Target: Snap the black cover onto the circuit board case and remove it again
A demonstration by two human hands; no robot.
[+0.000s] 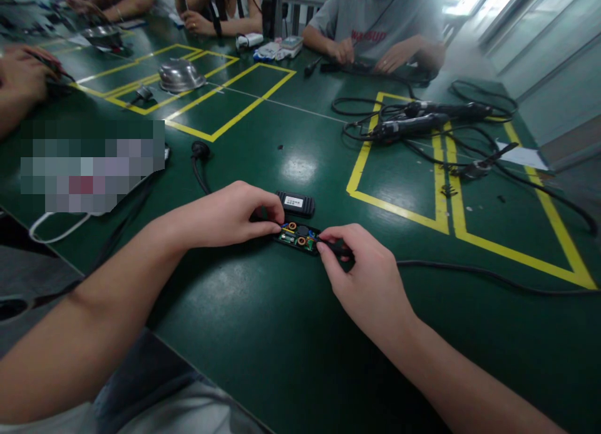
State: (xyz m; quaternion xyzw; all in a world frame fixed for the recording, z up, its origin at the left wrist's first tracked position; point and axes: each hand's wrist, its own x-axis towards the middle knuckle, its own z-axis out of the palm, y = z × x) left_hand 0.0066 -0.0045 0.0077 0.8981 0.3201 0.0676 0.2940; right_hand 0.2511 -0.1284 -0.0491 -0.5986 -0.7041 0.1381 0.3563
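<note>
An open black plastic case [300, 238] lies on the green table, showing a circuit board with copper coils, small wires and a glass fuse-like part. My left hand [241, 218] is closed in a pinch at the case's left end; its fingers partly hide that end. At the other end, my right hand [369, 268] pinches a black cable [339, 251] where it meets the case. Just behind the case is a ribbed black cover [295, 203] with a white label. A black plug [200, 150] on a cord sits beyond my left wrist.
Corded electric screwdrivers [408, 126] and their tangled cables lie at the right, across yellow tape lines [399, 211]. A metal bowl [181, 76] stands farther back. Co-workers sit around the table, one person in a grey shirt [370, 30] opposite. A black cord [469, 271] runs to the right edge.
</note>
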